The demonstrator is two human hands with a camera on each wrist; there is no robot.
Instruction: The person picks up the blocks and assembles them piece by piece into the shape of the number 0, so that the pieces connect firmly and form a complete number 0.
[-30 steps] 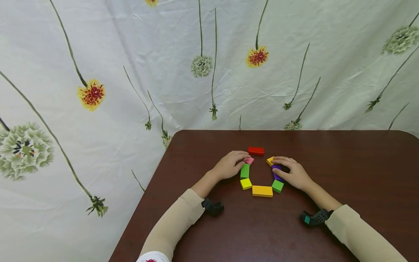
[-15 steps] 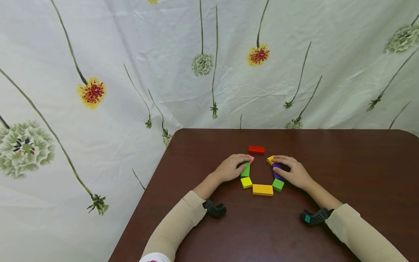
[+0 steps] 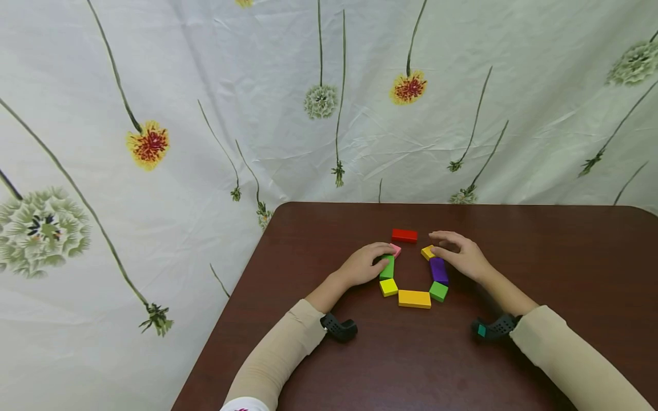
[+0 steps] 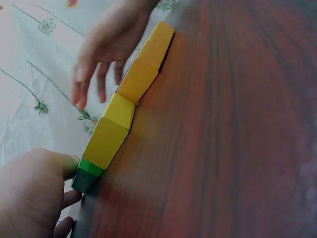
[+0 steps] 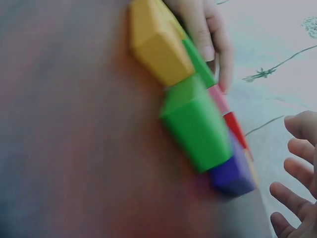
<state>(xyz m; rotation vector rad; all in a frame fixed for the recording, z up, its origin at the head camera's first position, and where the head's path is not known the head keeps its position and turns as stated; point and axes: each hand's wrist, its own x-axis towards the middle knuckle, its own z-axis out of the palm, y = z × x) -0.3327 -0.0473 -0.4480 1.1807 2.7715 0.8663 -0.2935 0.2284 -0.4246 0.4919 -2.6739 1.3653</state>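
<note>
Coloured wooden blocks form a ring on the table. My left hand (image 3: 362, 264) is at its left side, thumb against the long green block (image 3: 388, 268) and fingers bent about its far end, partly covering the pink block (image 3: 395, 250). My right hand (image 3: 464, 255) is raised beside the right side, fingers spread and holding nothing, as the right wrist view shows. Below it are the small orange-yellow block (image 3: 427, 252) and the purple block (image 3: 439, 270). A small green block (image 5: 198, 124) adjoins the purple one.
The red block (image 3: 404, 236) lies at the far end, apart from the others. Nearest me are the orange block (image 3: 414, 299) and the yellow block (image 3: 388, 287). The dark brown table (image 3: 411, 365) meets a flowered cloth (image 3: 288, 114) behind.
My right hand has let go of the purple and orange-yellow blocks and moved up and away from them. My left hand has shifted slightly toward me along the green block, then stayed.
</note>
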